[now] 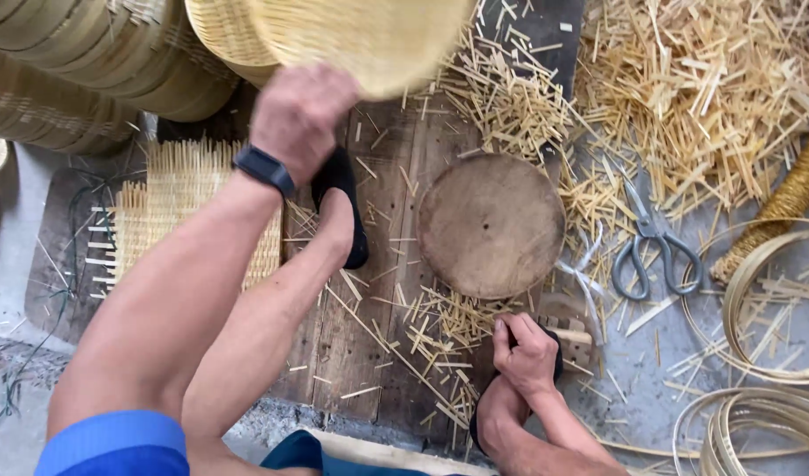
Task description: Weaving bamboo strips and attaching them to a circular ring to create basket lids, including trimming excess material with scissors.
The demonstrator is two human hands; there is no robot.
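My left hand (pixel 298 113) is raised at the top of the view and grips the lower rim of a round woven bamboo basket (pixel 369 40), a dark watch (pixel 263 169) on its wrist. My right hand (pixel 526 353) is low at the front, fingers curled over the edge of the black shoe (pixel 556 353) on my right foot. My left foot, in a black shoe (pixel 344 189), rests on the wooden boards (pixel 395 150). A round wooden block (pixel 491 225) lies between the two hands, with short bamboo slivers (pixel 444 322) scattered around it.
Stacked woven baskets (pixel 78 62) fill the top left. A part-woven flat mat (pixel 179 203) lies left of my leg. Grey scissors (pixel 653 247) lie right of the block, under a heap of bamboo offcuts (pixel 695 88). Coiled bamboo strips (pixel 757 414) sit at the bottom right.
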